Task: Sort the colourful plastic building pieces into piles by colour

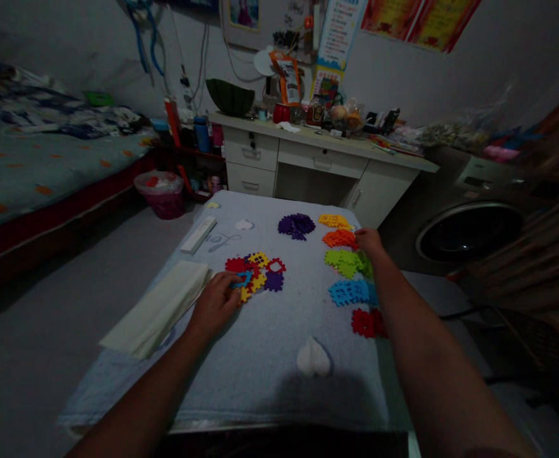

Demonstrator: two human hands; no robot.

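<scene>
A mixed pile of toothed plastic building pieces in red, yellow, purple and blue (259,267) lies on the cloth-covered table. My left hand (219,298) is at its near left side, fingers curled onto a blue building piece (245,278). Over at the table's right edge, my right hand (369,240) has its fingertips together beside the orange pieces (340,238); what they pinch is too small to make out. Sorted heaps line that edge: yellow (335,221), green (348,262), blue (351,291) and red (365,323), the last three partly behind my right arm. Purple pieces (297,225) form a heap farther back.
A long white box (199,235) and a folded pale sheet (162,305) lie along the table's left side. Behind stands a cluttered white desk (253,152), with a washing machine (470,222) to the right. A bed (55,165) and a pink bin (162,197) are left.
</scene>
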